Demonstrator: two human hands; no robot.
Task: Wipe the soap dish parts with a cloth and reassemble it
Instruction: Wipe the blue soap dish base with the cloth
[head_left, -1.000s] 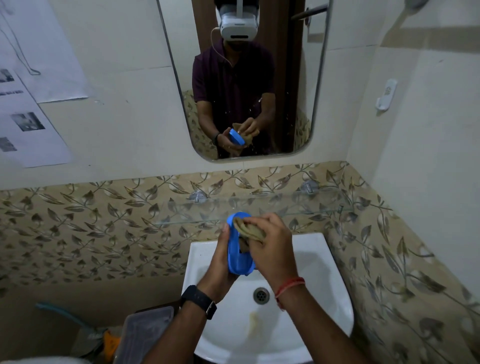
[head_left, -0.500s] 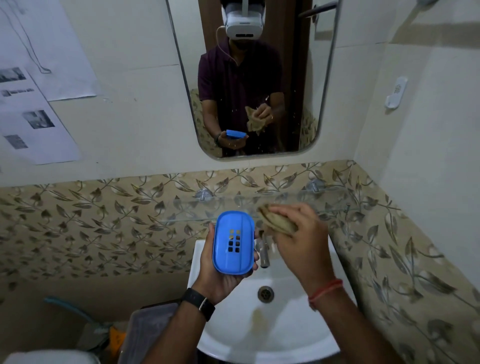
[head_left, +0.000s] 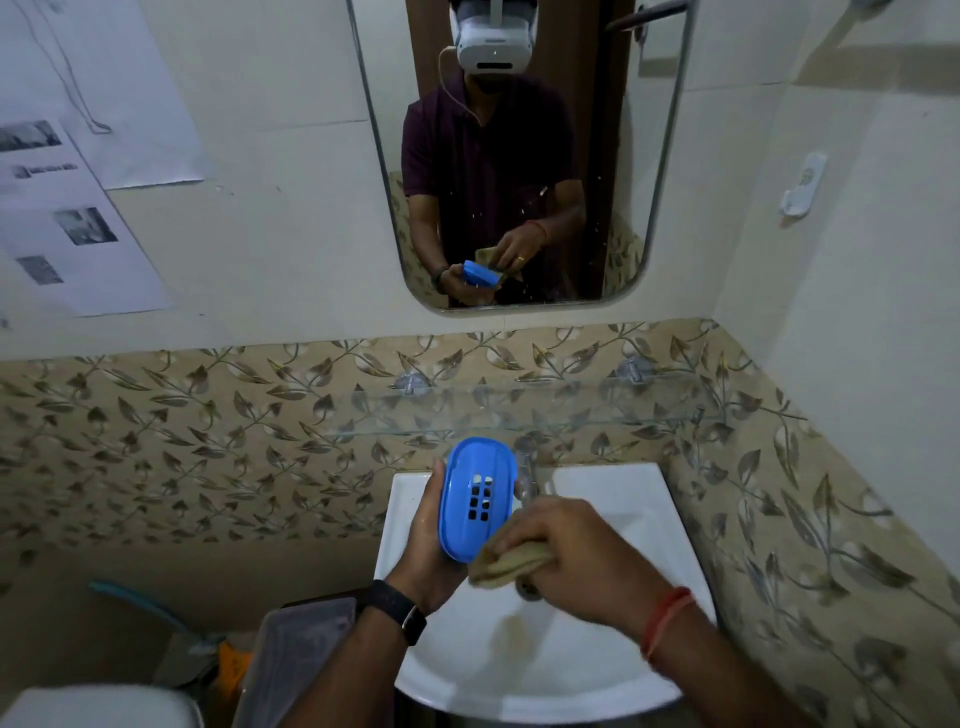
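Observation:
My left hand (head_left: 434, 540) grips a blue oval soap dish part (head_left: 475, 493) with a block of small drain holes, held flat side up over the white sink (head_left: 644, 519). Bunched in my right hand (head_left: 566, 551) is a beige cloth (head_left: 511, 564), pressed against the near end of the blue part. No other soap dish part shows in view.
A chrome tap (head_left: 527, 470) stands just behind the blue part. A glass shelf (head_left: 519, 410) runs along the patterned tiles above the sink. A mirror (head_left: 519, 156) hangs above. A grey plastic bin (head_left: 296, 660) sits left of the sink.
The blue part went from edge-on to facing up. My right hand lifted the cloth off to the right, then brought it down to the part's near end.

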